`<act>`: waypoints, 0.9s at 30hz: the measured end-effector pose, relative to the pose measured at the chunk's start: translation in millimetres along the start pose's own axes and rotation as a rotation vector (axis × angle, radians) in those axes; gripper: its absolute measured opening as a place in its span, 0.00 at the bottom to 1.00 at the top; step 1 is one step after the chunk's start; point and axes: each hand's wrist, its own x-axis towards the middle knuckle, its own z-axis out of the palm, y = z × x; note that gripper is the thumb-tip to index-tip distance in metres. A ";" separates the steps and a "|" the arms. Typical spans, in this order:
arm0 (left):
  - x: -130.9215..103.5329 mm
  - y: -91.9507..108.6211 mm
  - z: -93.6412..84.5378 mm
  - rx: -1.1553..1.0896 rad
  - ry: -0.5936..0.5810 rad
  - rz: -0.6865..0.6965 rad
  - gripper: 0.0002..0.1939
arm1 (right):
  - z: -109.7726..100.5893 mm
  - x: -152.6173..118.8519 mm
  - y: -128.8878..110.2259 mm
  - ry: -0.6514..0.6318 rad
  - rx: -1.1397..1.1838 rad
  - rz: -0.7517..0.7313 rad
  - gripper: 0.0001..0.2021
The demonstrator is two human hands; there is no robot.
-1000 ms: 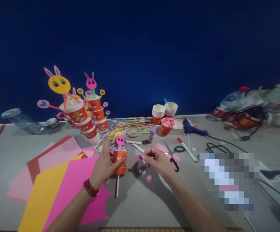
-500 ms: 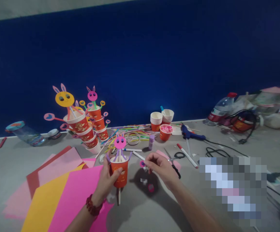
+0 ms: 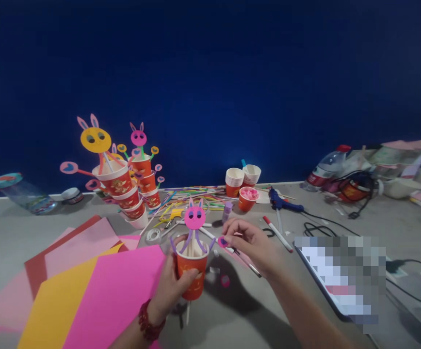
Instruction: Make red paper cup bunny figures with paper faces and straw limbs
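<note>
My left hand [image 3: 174, 281] is wrapped round a red paper cup [image 3: 192, 271] that has a stick poking out below it. From the cup rises a pink bunny face [image 3: 195, 217] on a stick, with purple pipe-cleaner arms bent over the rim. My right hand [image 3: 249, 242] pinches a small pink disc [image 3: 223, 241] with a dark shape on it, close to the tip of the right purple arm. Whether disc and arm touch is too small to tell. Another small pink disc [image 3: 225, 281] lies on the table below.
Stacked cups with bunny figures [image 3: 121, 186] stand at the left behind coloured paper sheets [image 3: 116, 286]. Pipe cleaners [image 3: 210, 194], cup stacks [image 3: 234, 182] and a blue glue gun [image 3: 285, 203] are at the back. Right are a marker [image 3: 278, 234], phone [image 3: 336, 286], cable and bottle [image 3: 327, 169].
The cup in my left hand has moved right and a little nearer. My right hand has shifted slightly right with the disc, and the purple arm and disc are now close together.
</note>
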 end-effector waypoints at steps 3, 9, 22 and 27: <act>-1.7 -0.6 -2.4 0.010 0.011 -0.001 0.37 | 8.6 4.9 2.6 -0.012 0.007 0.000 0.13; -3.4 1.8 -2.6 -0.053 -0.026 -0.044 0.38 | 11.7 9.0 5.4 0.060 0.058 0.061 0.12; -3.4 2.0 -1.8 -0.041 -0.024 -0.068 0.41 | 13.7 9.5 10.5 0.106 0.158 0.122 0.13; -2.9 -0.9 -2.3 -0.055 -0.025 -0.069 0.39 | 18.6 8.7 17.8 0.163 0.170 0.114 0.12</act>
